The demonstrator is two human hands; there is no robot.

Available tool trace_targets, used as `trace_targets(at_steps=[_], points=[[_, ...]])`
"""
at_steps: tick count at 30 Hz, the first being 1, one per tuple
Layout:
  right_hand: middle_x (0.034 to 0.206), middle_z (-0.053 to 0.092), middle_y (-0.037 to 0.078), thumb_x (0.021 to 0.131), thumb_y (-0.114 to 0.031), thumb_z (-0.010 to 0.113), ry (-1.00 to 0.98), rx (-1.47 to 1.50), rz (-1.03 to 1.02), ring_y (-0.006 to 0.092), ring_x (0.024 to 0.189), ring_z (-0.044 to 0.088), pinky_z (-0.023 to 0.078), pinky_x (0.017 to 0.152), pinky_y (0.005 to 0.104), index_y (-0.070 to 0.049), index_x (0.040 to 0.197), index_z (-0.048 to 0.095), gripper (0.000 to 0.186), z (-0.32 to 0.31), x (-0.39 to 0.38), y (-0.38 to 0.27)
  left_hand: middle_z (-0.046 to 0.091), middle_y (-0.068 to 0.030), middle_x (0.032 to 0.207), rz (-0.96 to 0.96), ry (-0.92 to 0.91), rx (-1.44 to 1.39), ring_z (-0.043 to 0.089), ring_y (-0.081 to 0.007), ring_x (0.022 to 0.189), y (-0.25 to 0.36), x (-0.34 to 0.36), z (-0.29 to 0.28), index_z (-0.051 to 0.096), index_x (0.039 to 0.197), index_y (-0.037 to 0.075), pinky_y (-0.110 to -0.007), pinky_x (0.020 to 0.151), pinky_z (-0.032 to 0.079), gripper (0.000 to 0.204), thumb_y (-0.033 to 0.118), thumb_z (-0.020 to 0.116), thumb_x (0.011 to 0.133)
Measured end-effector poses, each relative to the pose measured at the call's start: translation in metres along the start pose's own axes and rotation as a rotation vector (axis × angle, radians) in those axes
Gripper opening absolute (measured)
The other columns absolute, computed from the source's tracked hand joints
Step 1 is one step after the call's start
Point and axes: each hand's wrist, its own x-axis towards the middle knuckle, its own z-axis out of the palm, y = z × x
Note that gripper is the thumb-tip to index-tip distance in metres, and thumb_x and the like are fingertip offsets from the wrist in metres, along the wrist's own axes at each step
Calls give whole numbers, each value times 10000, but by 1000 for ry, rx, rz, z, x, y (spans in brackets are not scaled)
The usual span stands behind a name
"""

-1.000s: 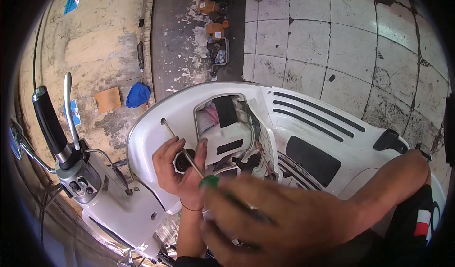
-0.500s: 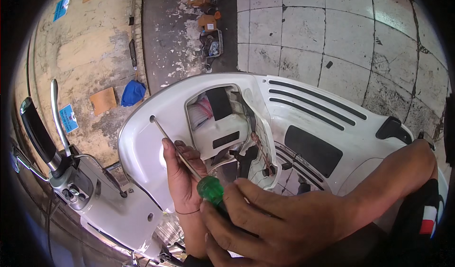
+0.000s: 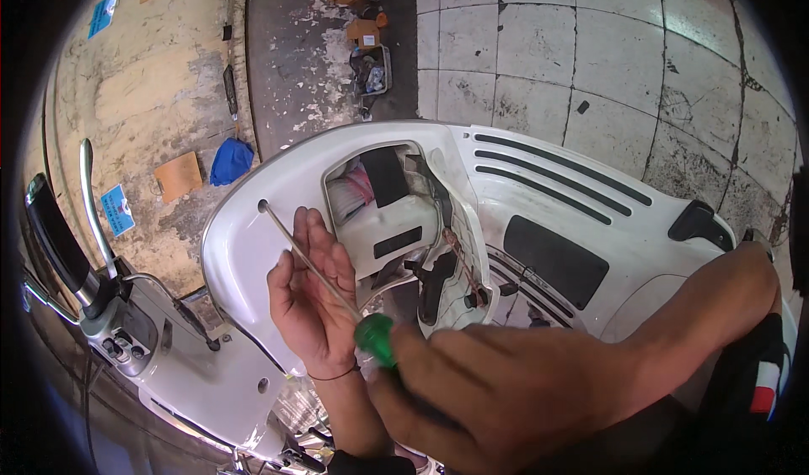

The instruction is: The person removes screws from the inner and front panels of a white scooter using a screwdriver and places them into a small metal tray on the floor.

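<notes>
Cracked pale floor tiles [image 3: 539, 62] fill the far side of the workshop, and to their left runs a strip of stained concrete with a blue cloth [image 3: 230, 160], a scrap of brown cardboard [image 3: 178, 176] and a small crate of oddments [image 3: 368, 69] lying about. Tipped across the middle is a white scooter body panel [image 3: 590, 214] with an open hatch [image 3: 396, 214] showing wiring and a pale box inside. At the left edge the scooter's handlebar [image 3: 63, 256] sticks up with its black grip and silver brake lever.

A person leans over the panel. Their right hand [image 3: 506, 391] is clenched round the green handle of a long screwdriver [image 3: 371, 336], which sits low in the middle, just in front of the hatch. Its thin steel shaft slants up and to the left, and the tip sits at a small hole [image 3: 263, 206] in the panel's left flank. The left hand [image 3: 310, 302] lies open-palmed beneath the shaft, fingers loosely curved, steadying it against the panel without gripping; the shaft crosses the palm and touches it.
</notes>
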Motion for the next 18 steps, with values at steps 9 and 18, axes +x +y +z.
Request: trace_targets(at_steps=[9, 18], points=[[907, 597, 122, 816, -180, 532, 93, 33, -103, 166, 730, 545, 466, 618, 212, -54, 1006, 545, 228, -27, 11, -6, 549, -187, 1241, -22, -163, -155, 589, -237, 1046, 9, -1, -17, 379, 1357, -22, -346, 873, 538, 406, 144, 403, 987], [949, 615, 140, 835, -193, 511, -8, 168, -55, 161, 741, 556, 473, 633, 212, -32, 1013, 558, 244, -30, 14, -2, 550, -197, 1241, -32, -177, -130, 591, -242, 1040, 10, 5, -21, 356, 1374, -21, -351, 864, 539, 418, 143, 391, 991]])
